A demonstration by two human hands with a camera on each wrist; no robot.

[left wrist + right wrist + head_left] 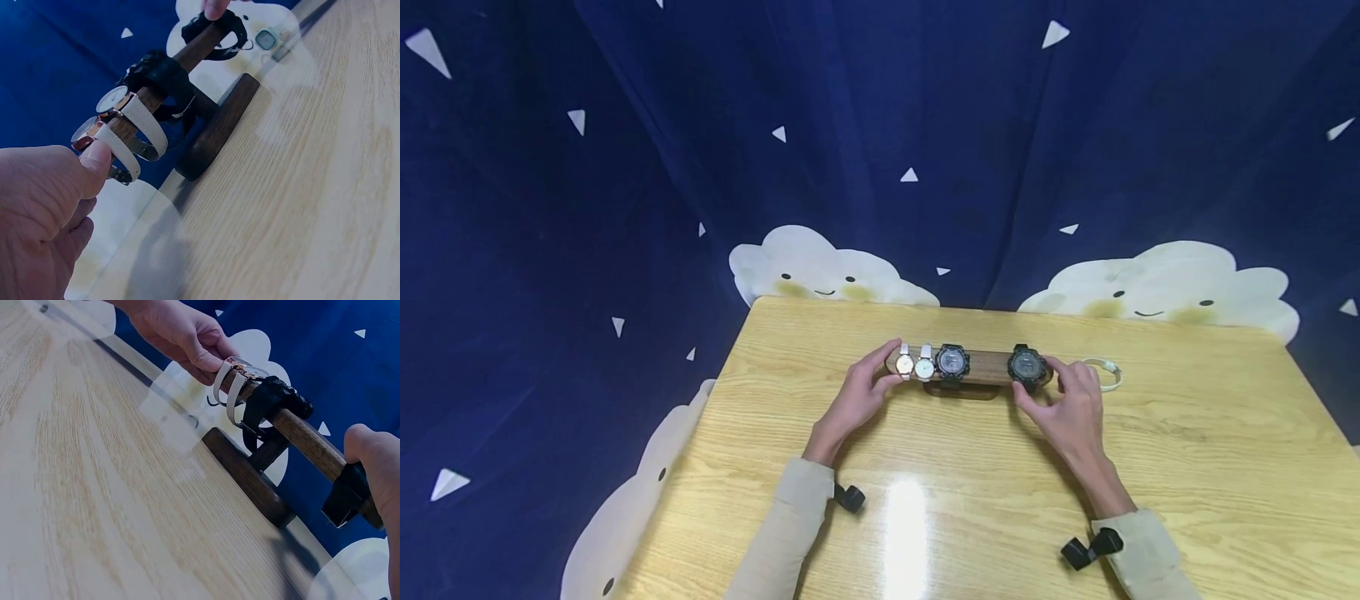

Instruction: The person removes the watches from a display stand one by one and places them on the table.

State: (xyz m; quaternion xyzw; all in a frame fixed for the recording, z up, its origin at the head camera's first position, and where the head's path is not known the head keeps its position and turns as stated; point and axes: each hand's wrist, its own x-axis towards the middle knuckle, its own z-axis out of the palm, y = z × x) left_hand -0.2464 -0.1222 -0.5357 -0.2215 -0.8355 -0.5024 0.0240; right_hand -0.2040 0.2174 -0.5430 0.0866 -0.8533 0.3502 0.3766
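Observation:
A dark wooden watch stand carries two white-strapped watches and two black ones along its bar. At the bar's left end my left hand pinches the outermost white-strapped watch, its thumb against the strap. Right beside that one sits a second white-strapped watch, then a black watch. My right hand holds another black watch near the bar's right end, thumb below it and a finger at its right. That watch's strap loops around the bar.
A pale watch lies on the wooden table just right of my right hand. Behind the table's far edge hangs a dark blue curtain with white triangles and cloud shapes.

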